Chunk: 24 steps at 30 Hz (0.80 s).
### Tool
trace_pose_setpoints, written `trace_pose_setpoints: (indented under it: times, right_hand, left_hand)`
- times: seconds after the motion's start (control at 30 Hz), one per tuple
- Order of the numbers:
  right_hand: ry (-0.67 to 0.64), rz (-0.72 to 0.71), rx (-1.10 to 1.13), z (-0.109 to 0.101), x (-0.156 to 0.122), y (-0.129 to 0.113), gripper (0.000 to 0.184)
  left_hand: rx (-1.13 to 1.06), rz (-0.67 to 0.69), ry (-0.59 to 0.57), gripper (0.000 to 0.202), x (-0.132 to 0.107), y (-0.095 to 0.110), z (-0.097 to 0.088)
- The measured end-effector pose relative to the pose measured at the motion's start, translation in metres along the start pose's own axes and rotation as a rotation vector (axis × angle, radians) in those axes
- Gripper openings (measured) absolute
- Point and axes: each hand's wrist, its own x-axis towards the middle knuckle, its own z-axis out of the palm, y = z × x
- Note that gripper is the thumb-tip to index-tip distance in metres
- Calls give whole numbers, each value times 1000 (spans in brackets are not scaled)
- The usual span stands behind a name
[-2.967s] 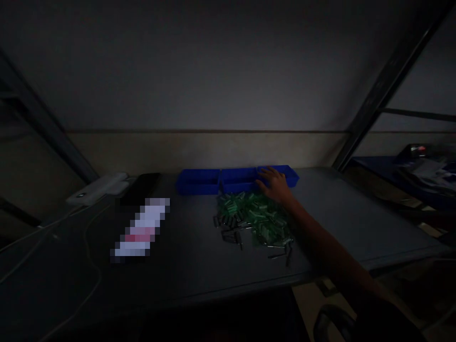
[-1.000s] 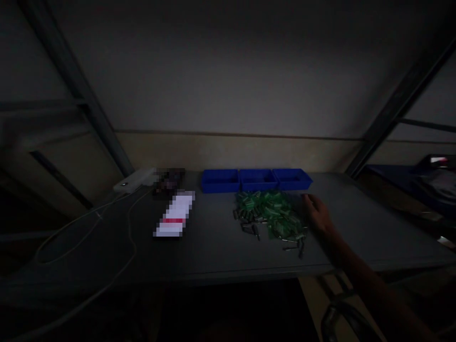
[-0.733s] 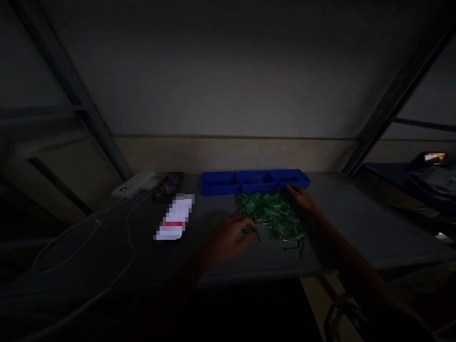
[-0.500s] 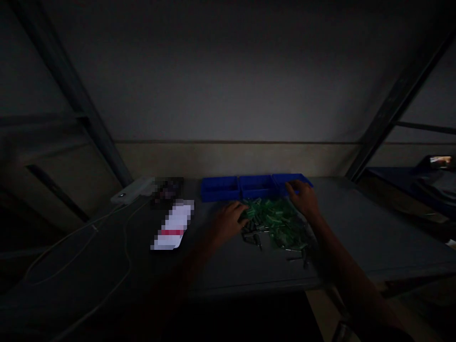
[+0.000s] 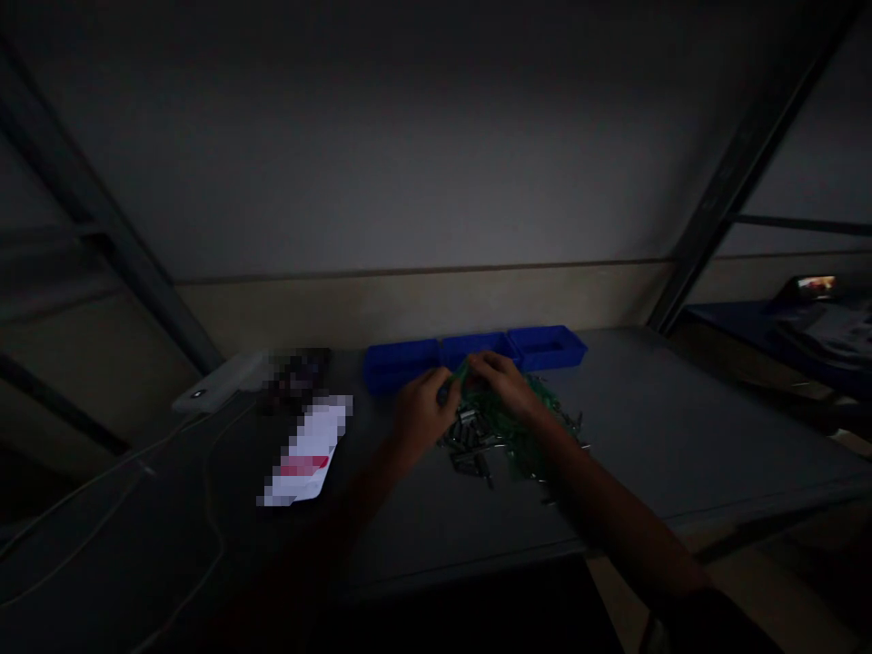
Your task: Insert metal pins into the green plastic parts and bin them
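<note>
My left hand (image 5: pixel 423 407) is closed over the left side of a pile on the table, its thumb and fingers pinching a thin green plastic piece (image 5: pixel 464 371). Close beside it, my right hand (image 5: pixel 502 378) has its fingers bent onto the same green piece from the right. Below both hands lie dark and shiny metal pins (image 5: pixel 471 440), mixed with more green plastic (image 5: pixel 521 445). The dim light hides the exact shape of these parts. Just behind the hands stand three blue bins in a row: left (image 5: pixel 403 365), middle (image 5: pixel 477 343) and right (image 5: pixel 547 346).
A lit phone (image 5: pixel 310 451), its screen blurred, lies on the grey table (image 5: pixel 654 427) to the left. Behind it are a dark pixelated object (image 5: pixel 298 377) and a white box (image 5: pixel 222 381) with cables. Metal posts rise at both sides.
My right hand has come left from the right bin to meet my left hand over the pile. A green piece is now pinched between them. The view has shifted slightly.
</note>
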Motion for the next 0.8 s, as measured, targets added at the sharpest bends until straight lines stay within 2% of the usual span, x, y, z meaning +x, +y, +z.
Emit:
trace_pose_setpoints:
  times: [0.13,0.3,0.4,0.5,0.6,0.8]
  right_hand:
    - [-34,7,50,1,-6,5,46]
    - [25,-55,-26,12,-8,13,44]
    - [68,-71,-111,15,-9,18,38]
    - [77,-90,-207,15,-9,21,31]
    - [86,-162,-320,15,-10,21,26]
    - [86,-347,-587,14,-14,15,27]
  left_hand:
    - [-75,12,-43,18,-18,-7,4]
    - [-171,-18,-9,14,-16,-7,3]
    - [-385,-163,-38,12,-14,-10,10]
    - [-620,-302,-7,13,-14,-17,19]
    - [-764,-366,3,17,-14,-18,23]
    - [-962,-499,41,37,-13,-7,18]
